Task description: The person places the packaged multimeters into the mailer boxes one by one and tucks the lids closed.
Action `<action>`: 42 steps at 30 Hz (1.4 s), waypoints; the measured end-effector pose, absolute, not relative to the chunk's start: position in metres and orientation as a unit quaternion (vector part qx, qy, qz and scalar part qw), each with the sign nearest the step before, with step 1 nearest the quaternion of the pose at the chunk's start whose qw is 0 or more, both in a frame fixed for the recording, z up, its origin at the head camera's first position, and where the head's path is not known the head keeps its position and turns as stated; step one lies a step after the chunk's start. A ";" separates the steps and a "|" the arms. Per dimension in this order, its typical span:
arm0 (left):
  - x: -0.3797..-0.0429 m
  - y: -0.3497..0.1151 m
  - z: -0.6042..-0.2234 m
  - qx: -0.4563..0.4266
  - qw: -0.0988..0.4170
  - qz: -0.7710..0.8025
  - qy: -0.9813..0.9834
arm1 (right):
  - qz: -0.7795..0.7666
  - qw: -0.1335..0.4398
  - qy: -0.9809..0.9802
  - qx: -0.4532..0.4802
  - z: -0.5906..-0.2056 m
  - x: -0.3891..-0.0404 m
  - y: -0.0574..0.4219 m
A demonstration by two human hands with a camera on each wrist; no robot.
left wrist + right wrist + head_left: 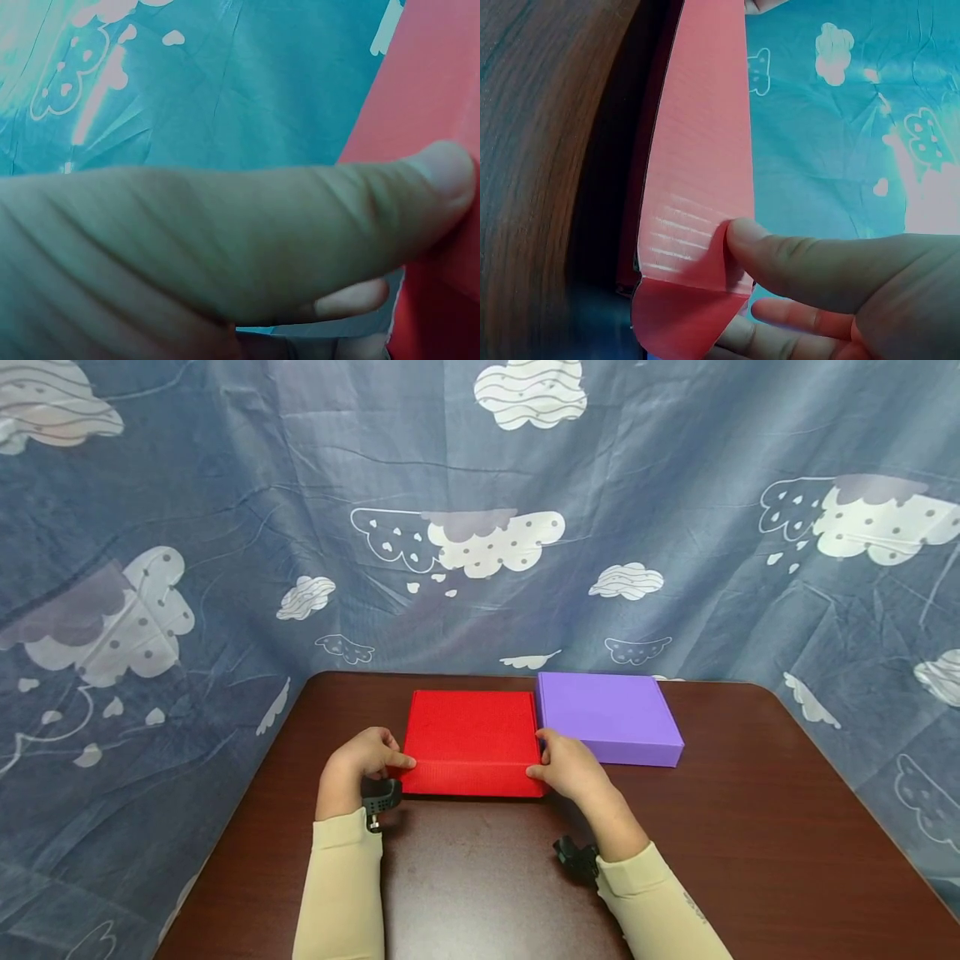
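A flat red cardboard box (472,727) lies on the table in the head view. My left hand (366,755) pinches its front left corner, thumb on the front face. At the front right corner my right hand (572,768) grips it the same way. In the right wrist view, the thumb presses on the front flap (697,150) of the lid, whose rounded side tab (676,319) sticks out at the end, with fingers behind it. The left thumb (300,232) lies across the left wrist view, its tip against the red cardboard (427,97).
A purple box (611,710) sits right beside the red one, at its right and slightly farther back. Both are on a dark brown table (750,827). A blue curtain (450,460) with white clouds hangs behind the table and along its sides.
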State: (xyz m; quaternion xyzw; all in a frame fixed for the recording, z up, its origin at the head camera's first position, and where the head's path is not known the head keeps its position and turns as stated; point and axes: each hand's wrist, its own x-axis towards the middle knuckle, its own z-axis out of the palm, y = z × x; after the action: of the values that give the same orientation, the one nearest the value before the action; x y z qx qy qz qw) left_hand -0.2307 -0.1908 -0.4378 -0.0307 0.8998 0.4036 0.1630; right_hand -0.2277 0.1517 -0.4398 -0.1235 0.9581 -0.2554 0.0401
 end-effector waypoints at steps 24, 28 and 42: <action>-0.212 -0.181 -0.460 -0.046 0.041 0.409 0.910 | -0.212 0.061 0.972 -0.085 -0.432 -0.220 0.146; -0.210 -0.178 -0.459 -0.056 0.051 0.419 0.905 | -0.215 0.078 0.969 -0.098 -0.435 -0.220 0.149; -0.205 -0.178 -0.454 -0.060 0.092 0.499 0.860 | -0.251 0.098 0.955 -0.120 -0.434 -0.218 0.152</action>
State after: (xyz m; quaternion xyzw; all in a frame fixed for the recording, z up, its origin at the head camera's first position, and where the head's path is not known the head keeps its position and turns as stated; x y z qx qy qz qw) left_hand -0.2047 -0.1778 -0.4544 -0.0599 0.8599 0.4986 0.0916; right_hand -0.2177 0.1517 -0.4339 -0.1204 0.9555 -0.2509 0.0979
